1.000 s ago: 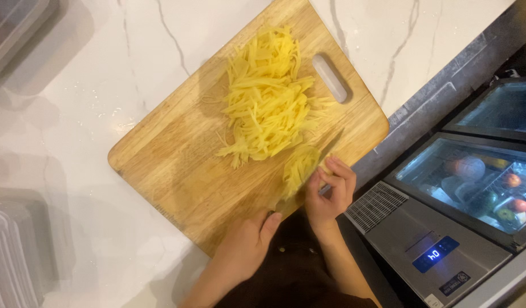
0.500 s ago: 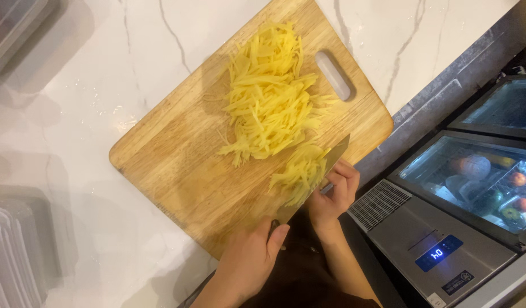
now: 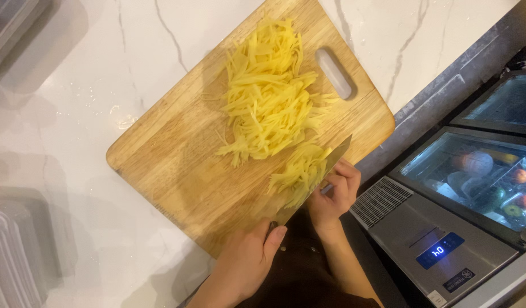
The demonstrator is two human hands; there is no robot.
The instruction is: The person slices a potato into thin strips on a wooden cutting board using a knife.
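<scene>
- Potato strips point(image 3: 268, 102), thin and yellow, lie in a loose heap on the upper middle of the wooden cutting board point(image 3: 177, 171); a smaller bunch point(image 3: 300, 171) sits just below the heap, against the knife blade.
- Knife point(image 3: 323, 177) lies slanted across the board's lower right edge, its broad blade touching the small bunch of strips.
- Left hand point(image 3: 249, 259) is at the board's near edge with its fingers closed around the knife handle, thumb pointing toward the blade.
- Right hand point(image 3: 334, 191) is at the right end of the blade; its fingers are curled and rest against the blade's flat side, just beside the small bunch.
- Board lies at an angle on the white marbled table point(image 3: 75, 114), its handle slot point(image 3: 335, 73) toward the upper right.
- Grey stacked trays point(image 3: 15, 251) stand at the left edge of the table.
- Glass-topped chilled case point(image 3: 480, 177) with vegetables inside stands to the right, below the table edge, with a small blue display point(image 3: 440, 250) on its front.
</scene>
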